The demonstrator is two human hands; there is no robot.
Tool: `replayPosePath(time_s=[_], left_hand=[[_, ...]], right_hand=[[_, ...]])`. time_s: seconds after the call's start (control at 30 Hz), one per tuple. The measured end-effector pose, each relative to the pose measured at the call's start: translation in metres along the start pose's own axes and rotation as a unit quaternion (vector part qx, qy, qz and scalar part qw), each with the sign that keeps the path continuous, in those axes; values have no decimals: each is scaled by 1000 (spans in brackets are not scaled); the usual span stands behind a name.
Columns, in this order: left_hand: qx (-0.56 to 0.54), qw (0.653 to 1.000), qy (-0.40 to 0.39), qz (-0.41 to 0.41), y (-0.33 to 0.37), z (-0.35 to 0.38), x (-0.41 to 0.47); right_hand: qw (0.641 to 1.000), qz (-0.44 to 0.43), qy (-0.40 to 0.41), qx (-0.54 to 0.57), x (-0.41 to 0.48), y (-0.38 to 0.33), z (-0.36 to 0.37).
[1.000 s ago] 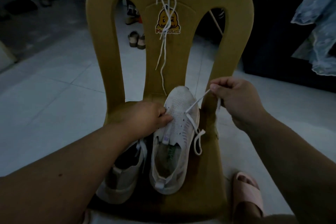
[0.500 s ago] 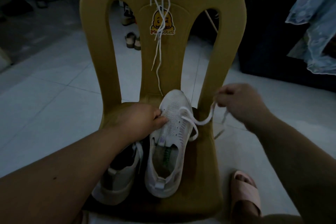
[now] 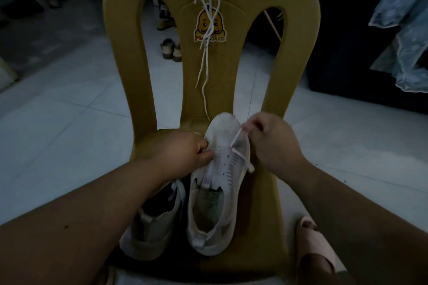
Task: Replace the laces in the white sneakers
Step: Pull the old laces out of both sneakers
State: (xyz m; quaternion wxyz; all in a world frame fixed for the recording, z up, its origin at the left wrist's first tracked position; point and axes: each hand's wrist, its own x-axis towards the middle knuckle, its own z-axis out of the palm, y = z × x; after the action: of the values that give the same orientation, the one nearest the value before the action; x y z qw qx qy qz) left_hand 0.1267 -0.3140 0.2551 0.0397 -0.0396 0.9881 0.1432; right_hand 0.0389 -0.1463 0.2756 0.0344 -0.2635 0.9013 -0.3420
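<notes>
Two white sneakers stand on the seat of a yellow plastic chair [image 3: 266, 210]. The right sneaker [image 3: 220, 183] points away from me, and my left hand [image 3: 185, 155] grips its left side near the toe. My right hand [image 3: 271, 143] pinches a white lace [image 3: 238, 143] that runs out of the eyelets on the shoe's right side. The left sneaker [image 3: 150, 231] lies beside it, partly under my left forearm. Spare white laces [image 3: 206, 37] hang over the chair's backrest.
My foot in a pink slipper [image 3: 315, 245] is on the tiled floor [image 3: 64, 118] at the chair's right. Sandals [image 3: 171, 50] stand on the floor behind the chair. Blue cloth [image 3: 403, 25] hangs at the far right against dark furniture.
My right hand has moved left, from out beside the chair to right over the sneaker's toe, with the lace in it. My left hand has stayed on the shoe.
</notes>
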Motion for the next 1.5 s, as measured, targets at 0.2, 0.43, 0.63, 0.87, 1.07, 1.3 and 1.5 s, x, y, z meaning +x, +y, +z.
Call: replayPosePath(time_s=[0.2, 0.43, 0.63, 0.87, 1.07, 1.3, 1.5], left_hand=[[-9, 1000, -7, -5, -3, 4, 1], [-61, 998, -23, -14, 0, 4, -1], [-110, 993, -30, -29, 2, 1, 1], [-175, 979, 10, -106, 10, -6, 0], [-151, 987, -2, -54, 21, 4, 0], [-136, 986, -49, -82, 21, 9, 4], [-160, 983, -40, -82, 20, 12, 6]], right_hand=[[949, 105, 213, 206, 10, -4, -40], [973, 129, -52, 184, 5, -3, -33], [971, 54, -195, -127, -4, 4, -2], [992, -13, -102, -78, -8, 5, 4], [996, 1, -67, 53, -9, -3, 3], [870, 133, 20, 475, 1, -22, -27], [970, 163, -25, 181, 8, -5, -32]])
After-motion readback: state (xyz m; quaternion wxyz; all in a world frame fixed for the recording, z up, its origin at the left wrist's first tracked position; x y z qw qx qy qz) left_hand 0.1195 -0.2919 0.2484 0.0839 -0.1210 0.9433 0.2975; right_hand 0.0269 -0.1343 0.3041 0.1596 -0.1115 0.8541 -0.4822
